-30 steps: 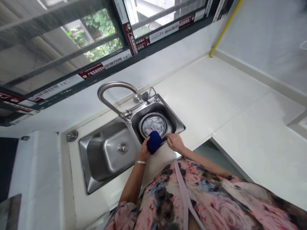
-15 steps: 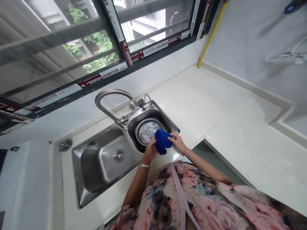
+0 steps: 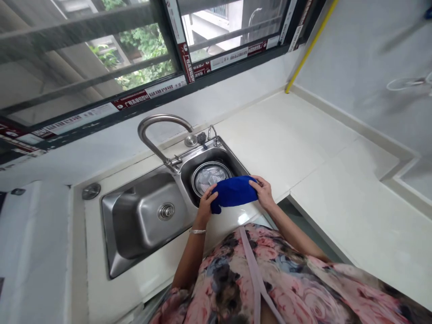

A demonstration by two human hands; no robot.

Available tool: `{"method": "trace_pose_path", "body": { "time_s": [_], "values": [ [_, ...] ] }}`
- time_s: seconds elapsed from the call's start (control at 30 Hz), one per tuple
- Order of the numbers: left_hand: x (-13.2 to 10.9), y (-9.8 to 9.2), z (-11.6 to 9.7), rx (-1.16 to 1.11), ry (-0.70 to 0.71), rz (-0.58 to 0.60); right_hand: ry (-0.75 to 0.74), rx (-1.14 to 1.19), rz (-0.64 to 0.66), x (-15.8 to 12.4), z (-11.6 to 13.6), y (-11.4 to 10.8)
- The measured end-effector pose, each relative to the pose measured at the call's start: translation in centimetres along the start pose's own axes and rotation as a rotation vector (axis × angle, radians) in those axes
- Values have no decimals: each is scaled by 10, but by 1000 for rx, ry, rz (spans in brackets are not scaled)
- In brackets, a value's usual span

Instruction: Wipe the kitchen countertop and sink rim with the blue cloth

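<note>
A blue cloth (image 3: 235,191) is stretched sideways between my two hands, above the front rim of the small sink basin. My left hand (image 3: 205,204) pinches its left end, where a short corner hangs down. At the opposite end, my right hand (image 3: 263,191) grips the cloth between thumb and fingers. Just behind the cloth, a round metal strainer (image 3: 207,174) sits in the small basin (image 3: 232,160), partly covered from view by the cloth and my left fingers.
The large steel basin (image 3: 130,225) with its drain (image 3: 166,211) lies to the left. A curved faucet (image 3: 151,118) rises behind it. Near a small tap (image 3: 216,139) is a dark scrubber (image 3: 201,138). White countertop (image 3: 270,130) extends right, below a window and a yellow pipe (image 3: 310,47).
The cloth was bunched and compact; now it is spread wider. My right hand has moved right and slightly up, and my left hand a little left. The camera view has shifted slightly.
</note>
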State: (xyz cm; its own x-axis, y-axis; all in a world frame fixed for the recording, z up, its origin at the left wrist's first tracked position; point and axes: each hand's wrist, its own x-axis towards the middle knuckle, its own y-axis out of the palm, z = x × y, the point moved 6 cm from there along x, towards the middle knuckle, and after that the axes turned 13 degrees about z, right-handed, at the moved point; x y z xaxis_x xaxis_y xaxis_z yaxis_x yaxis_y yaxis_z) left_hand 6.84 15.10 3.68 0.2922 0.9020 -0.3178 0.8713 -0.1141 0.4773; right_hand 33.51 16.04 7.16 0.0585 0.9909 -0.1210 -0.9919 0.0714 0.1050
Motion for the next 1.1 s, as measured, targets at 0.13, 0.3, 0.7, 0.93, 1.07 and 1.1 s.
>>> {"method": "trace_pose_path", "body": {
  "time_s": [0.13,0.3,0.7,0.93,1.07,1.1],
  "values": [
    [9,15,3,9,-17,83,-34,84,-105,6,24,-14],
    [26,44,8,-96,3,183,-153,60,-126,23,75,-22],
    [1,-14,33,-168,-79,-10,-2,-605,-458,28,61,-211],
    [-28,-49,52,189,76,-195,305,-1361,-401,-4,8,-209],
    [-46,-44,40,526,160,-228,280,-1376,-291,40,-9,-150],
    [-53,-44,35,627,193,-241,322,-1362,-269,49,-16,-140]
  ]
}}
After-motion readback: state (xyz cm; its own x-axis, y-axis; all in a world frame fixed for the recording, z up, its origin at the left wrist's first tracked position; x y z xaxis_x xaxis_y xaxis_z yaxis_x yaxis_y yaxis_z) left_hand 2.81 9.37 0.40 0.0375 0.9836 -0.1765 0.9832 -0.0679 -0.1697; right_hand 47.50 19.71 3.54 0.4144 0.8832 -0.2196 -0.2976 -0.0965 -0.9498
